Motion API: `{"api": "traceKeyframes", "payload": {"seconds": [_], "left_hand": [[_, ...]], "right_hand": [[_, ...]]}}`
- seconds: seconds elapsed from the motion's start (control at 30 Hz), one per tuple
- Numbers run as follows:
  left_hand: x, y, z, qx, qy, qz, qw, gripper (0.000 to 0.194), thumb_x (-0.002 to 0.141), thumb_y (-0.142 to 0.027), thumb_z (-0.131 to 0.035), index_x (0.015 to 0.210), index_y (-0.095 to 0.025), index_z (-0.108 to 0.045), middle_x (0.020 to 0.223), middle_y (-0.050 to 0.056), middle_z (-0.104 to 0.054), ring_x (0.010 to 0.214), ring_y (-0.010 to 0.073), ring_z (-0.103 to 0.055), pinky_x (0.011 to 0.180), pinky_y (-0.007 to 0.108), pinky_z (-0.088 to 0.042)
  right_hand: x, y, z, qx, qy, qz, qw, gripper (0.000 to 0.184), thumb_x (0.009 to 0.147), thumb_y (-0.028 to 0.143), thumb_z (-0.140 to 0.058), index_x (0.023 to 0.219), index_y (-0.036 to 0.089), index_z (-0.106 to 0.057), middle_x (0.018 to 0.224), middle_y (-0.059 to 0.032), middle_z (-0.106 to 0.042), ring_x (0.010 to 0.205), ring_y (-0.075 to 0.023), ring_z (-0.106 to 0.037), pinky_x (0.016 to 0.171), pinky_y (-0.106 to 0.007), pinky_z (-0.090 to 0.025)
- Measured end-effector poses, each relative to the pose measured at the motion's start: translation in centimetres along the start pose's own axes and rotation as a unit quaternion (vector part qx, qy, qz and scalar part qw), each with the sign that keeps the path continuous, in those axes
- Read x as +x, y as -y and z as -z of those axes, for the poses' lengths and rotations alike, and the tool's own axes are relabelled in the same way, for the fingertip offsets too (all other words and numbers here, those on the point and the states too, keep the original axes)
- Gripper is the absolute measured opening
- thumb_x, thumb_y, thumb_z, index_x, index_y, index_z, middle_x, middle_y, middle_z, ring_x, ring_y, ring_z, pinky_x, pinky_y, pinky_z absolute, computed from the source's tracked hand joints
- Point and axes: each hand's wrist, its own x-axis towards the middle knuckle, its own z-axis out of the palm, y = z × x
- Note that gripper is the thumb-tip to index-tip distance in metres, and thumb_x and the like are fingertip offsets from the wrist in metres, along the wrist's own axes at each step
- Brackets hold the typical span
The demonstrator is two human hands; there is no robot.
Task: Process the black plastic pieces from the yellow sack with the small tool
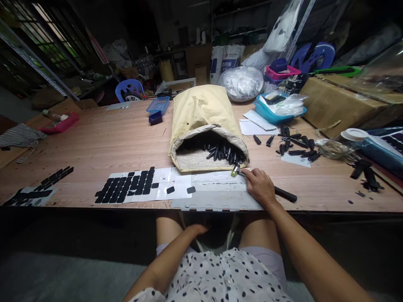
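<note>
My right hand is closed around a hammer with a black handle, lying low over the table's front edge. The hammer's small metal head, yellowish at its end, points left at the sack's mouth. Below the table edge, my left hand reaches between my knees toward what looks like an open bag; its fingers are mostly hidden in shadow. A yellow woven sack lies with its mouth facing me, and several black tapered pieces show inside. Under my right hand is a grey sheet.
Left of the grey sheet, black rounded stickers lie in rows on white backing. More black pieces are scattered on the right, near a blue basket and a cardboard box. A small blue tray stands behind left.
</note>
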Motion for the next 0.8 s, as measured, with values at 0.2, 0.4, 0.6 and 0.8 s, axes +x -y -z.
{"api": "traceKeyframes", "payload": {"seconds": [0.2,0.4,0.6,0.8], "left_hand": [[-2.9,-4.6,6.3,0.012,0.284,-0.047,0.958,0.027,0.069,-0.039,-0.08,0.089,-0.023,-0.072,0.09,0.002,-0.074,0.085,0.0244,-0.069,0.079,0.037,-0.053],[-0.1,-10.9,18.4,-0.189,0.073,-0.173,0.964,0.031,0.077,-0.049,-0.074,0.077,-0.018,-0.068,0.075,0.003,-0.069,0.065,0.0138,-0.06,0.064,0.027,-0.047],[7.3,-12.9,21.0,-0.043,-0.367,-0.069,0.927,0.008,0.078,-0.026,-0.07,0.079,-0.018,-0.068,0.088,0.004,-0.064,0.084,0.0183,-0.061,0.079,0.03,-0.049],[7.4,-12.4,20.8,0.078,-0.358,-0.035,0.93,0.007,0.079,-0.024,-0.071,0.084,-0.02,-0.071,0.099,0.005,-0.065,0.094,0.022,-0.062,0.079,0.031,-0.048]], "right_hand": [[-0.1,0.1,-0.2,0.001,-0.001,-0.004,1.0,0.034,0.089,0.02,-0.05,0.114,0.029,-0.072,0.085,-0.0071,-0.057,0.08,-0.0213,-0.045,0.07,-0.031,-0.033],[-0.1,0.3,0.0,0.007,0.004,-0.004,1.0,0.036,0.089,0.02,-0.05,0.115,0.03,-0.072,0.085,-0.007,-0.057,0.08,-0.0211,-0.045,0.07,-0.031,-0.033],[-0.1,0.2,0.0,0.01,0.008,0.002,1.0,0.036,0.09,0.02,-0.049,0.115,0.03,-0.072,0.085,-0.007,-0.058,0.082,-0.021,-0.046,0.071,-0.031,-0.035],[-0.2,0.2,0.0,0.017,0.01,0.001,1.0,0.037,0.091,0.019,-0.048,0.115,0.03,-0.073,0.086,-0.0071,-0.059,0.082,-0.021,-0.048,0.073,-0.031,-0.036]]}}
